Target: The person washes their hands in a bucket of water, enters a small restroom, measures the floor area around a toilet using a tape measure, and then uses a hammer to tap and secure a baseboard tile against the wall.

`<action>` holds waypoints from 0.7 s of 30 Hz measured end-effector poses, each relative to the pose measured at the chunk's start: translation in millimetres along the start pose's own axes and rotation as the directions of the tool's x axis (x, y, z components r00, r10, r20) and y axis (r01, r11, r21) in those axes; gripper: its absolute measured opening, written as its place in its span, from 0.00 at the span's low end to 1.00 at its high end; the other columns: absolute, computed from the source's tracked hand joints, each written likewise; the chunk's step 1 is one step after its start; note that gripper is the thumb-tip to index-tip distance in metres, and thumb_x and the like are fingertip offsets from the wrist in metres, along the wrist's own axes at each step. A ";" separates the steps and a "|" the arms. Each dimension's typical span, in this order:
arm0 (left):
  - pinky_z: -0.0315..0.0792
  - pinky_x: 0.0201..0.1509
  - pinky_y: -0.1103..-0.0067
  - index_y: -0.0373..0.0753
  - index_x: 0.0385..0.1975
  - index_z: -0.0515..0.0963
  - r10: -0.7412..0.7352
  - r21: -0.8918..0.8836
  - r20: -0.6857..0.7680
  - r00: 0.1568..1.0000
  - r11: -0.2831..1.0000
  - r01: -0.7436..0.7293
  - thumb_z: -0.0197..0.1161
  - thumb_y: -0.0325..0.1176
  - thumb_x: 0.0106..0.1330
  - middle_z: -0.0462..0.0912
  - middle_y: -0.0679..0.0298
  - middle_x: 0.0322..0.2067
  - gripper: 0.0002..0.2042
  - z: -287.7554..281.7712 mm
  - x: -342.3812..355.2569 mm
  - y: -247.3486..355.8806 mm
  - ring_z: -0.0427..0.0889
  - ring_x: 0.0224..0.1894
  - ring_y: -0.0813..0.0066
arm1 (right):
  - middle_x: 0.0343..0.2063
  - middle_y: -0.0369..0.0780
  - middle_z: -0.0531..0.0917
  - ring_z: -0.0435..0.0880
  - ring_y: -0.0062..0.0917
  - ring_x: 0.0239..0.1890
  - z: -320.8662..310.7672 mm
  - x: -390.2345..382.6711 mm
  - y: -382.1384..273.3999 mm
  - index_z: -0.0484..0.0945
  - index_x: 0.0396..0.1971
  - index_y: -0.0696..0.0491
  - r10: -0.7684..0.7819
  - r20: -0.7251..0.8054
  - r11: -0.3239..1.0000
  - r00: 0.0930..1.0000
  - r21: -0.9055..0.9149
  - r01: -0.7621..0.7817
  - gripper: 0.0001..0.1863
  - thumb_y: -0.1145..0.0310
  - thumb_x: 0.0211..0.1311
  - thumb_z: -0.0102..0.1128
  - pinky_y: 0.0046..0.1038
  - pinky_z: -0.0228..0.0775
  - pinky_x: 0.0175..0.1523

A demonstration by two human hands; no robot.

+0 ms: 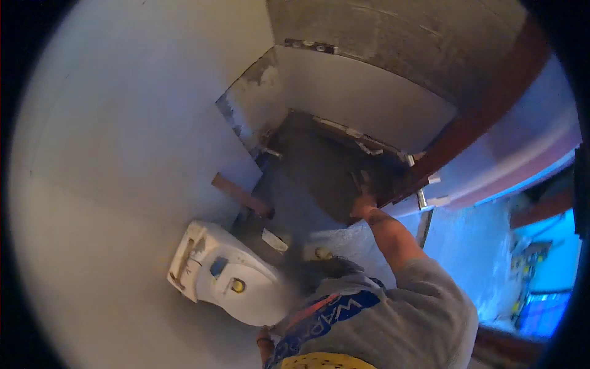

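1. Reaching forward, the right hand (pixel 364 206) lies on the dark grey mortar bed (pixel 326 178) of the floor, at its near right edge.
2. The fingers of this hand look closed around a small dark tool (pixel 362 184), perhaps a trowel; the picture is too blurred to tell the grip exactly.
3. The tool touches the mortar just beyond the hand, near the reddish door frame (pixel 479 123).
4. The left hand (pixel 264 337) shows only a little at the lower edge, beside the grey sleeve; I cannot tell whether it is open or closed, or whether it holds something.
5. This hand is just beside the white toilet (pixel 224 277), which stands at the lower left against the pale wall (pixel 123 154).
6. A brown wooden strip (pixel 243 195) lies tilted between the toilet and the mortar bed.
7. Light grey tiles (pixel 362 98) cover the back wall behind the mortar, and a long level (pixel 310 45) rests along their upper edge.
8. A small white piece (pixel 274 240) lies on the floor near the toilet, well apart from the right hand.
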State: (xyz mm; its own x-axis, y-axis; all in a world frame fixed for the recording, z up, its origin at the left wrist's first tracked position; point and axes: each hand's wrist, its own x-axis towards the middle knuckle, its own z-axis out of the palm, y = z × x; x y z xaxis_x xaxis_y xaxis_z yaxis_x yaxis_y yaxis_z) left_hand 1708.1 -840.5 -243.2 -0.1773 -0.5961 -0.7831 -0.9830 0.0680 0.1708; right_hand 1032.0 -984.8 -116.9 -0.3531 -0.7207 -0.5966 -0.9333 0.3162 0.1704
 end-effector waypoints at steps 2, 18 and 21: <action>0.63 0.49 0.63 0.39 0.50 0.64 0.021 0.103 0.007 1.000 0.994 -0.021 0.51 0.45 0.55 0.69 0.50 0.46 0.24 -69.1 13.5 -40.5 0.68 0.49 0.55 | 0.38 0.40 0.77 0.73 0.34 0.43 -35.3 -24.0 -28.6 0.77 0.37 0.47 0.063 0.035 0.996 0.997 0.064 -0.065 0.27 0.44 0.40 0.56 0.46 0.62 0.47; 0.65 0.50 0.74 0.39 0.48 0.66 0.406 0.192 0.315 0.858 0.858 -0.477 0.45 0.38 0.60 0.69 0.60 0.47 0.17 -130.4 133.0 -27.7 0.70 0.47 0.68 | 0.36 0.47 0.76 0.76 0.40 0.32 130.7 -189.4 -60.0 0.73 0.37 0.56 0.211 -0.184 0.753 0.960 0.657 -0.039 0.18 0.58 0.53 0.47 0.37 0.67 0.37; 0.65 0.49 0.73 0.40 0.48 0.66 0.671 0.153 0.336 0.661 0.654 -0.741 0.45 0.37 0.60 0.69 0.60 0.47 0.17 -152.6 164.2 4.8 0.71 0.46 0.67 | 0.36 0.45 0.76 0.76 0.35 0.29 244.7 -286.7 -83.7 0.70 0.42 0.54 0.426 -0.032 0.655 0.904 0.700 -0.284 0.17 0.62 0.55 0.44 0.37 0.68 0.35</action>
State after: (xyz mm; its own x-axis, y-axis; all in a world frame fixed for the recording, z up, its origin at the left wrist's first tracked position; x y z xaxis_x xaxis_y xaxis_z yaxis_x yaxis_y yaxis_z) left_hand 1681.7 -1060.1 -279.7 -0.7928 -0.0796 -0.6042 -0.5188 0.6083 0.6007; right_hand 1227.4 -653.6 -152.1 -0.7187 -0.5370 -0.4417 -0.4653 0.8435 -0.2684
